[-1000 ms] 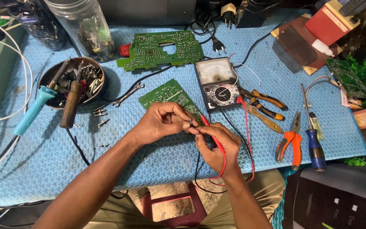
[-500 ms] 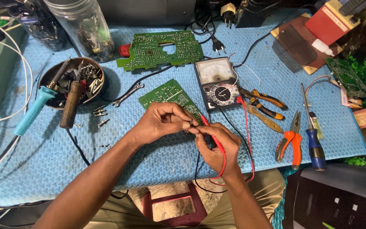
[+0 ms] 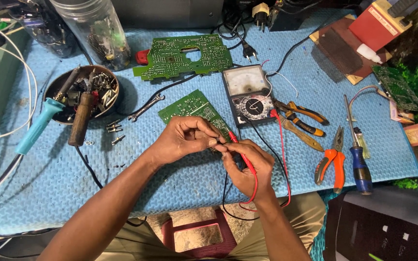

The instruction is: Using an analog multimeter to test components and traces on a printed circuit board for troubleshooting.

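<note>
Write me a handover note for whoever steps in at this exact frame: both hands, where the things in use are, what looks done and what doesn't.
Left hand: pinching a small part at its fingertips, too small to identify, above the small green circuit board.
Right hand: holding the red probe, its tip meeting that small part.
The probe's red and black leads run back to the meter just behind the hands on the blue mat.
Pliers and a screwdriver lie to the right; a bowl of tools sits to the left.
Done: probe is on the part. Meter reading cannot be made out.
</note>
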